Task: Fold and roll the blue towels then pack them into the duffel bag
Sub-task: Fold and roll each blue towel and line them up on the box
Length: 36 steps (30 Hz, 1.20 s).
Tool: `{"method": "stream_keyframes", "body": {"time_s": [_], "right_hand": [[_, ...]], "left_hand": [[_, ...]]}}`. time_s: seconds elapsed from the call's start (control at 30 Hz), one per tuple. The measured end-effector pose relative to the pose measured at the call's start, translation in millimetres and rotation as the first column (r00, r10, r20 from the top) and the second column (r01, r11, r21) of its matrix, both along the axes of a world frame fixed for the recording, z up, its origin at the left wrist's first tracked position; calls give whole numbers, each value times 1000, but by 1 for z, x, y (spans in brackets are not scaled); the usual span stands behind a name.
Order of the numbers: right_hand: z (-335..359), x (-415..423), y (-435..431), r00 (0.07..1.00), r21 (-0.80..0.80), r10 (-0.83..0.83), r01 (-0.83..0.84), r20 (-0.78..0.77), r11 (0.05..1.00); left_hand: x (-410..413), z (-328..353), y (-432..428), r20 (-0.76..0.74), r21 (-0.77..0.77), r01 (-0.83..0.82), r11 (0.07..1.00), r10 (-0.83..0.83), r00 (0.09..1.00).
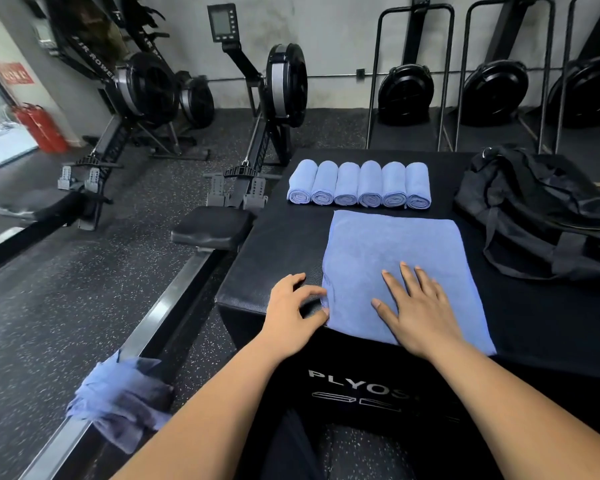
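A blue towel (pixel 395 251) lies folded flat on the black plyo box (pixel 284 237) in front of me. My right hand (pixel 420 310) presses flat on its near part, fingers straight. My left hand (pixel 293 303) pinches the towel's near left corner between thumb and fingers. Behind the flat towel, several rolled blue towels (pixel 359 183) lie side by side in a row. The black duffel bag (pixel 541 213) slumps on the box at the right, apart from both hands.
A crumpled pile of blue towels (pixel 122 400) rests on the rail of a rowing machine (pixel 201 237) at my lower left. More rowers (pixel 142 88) and upright machines (pixel 496 88) line the back wall. Red fire extinguishers (pixel 40 128) stand at the far left.
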State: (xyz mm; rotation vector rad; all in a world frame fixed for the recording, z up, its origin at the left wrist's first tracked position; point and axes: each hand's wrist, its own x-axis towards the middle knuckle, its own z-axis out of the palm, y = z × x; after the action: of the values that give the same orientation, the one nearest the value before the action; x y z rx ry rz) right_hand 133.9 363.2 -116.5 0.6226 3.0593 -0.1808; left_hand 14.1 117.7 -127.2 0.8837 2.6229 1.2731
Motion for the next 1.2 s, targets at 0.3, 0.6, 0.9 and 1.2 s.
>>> {"method": "stream_keyframes", "body": {"time_s": [0.3, 0.6, 0.9, 1.2], "right_hand": [[0, 0, 0, 1000, 6, -3, 3, -9, 1000], [1, 1, -2, 1000, 9, -4, 4, 8, 1000], [0, 0, -2, 1000, 10, -6, 6, 0, 1000], [0, 0, -2, 1000, 16, -5, 5, 5, 1000]], "left_hand": [[4, 7, -11, 62, -1, 73, 997, -73, 995], [16, 7, -19, 37, -53, 86, 995, -84, 996], [24, 9, -17, 73, -37, 8, 999, -5, 997], [21, 4, -22, -97, -25, -35, 999, 33, 995]]}}
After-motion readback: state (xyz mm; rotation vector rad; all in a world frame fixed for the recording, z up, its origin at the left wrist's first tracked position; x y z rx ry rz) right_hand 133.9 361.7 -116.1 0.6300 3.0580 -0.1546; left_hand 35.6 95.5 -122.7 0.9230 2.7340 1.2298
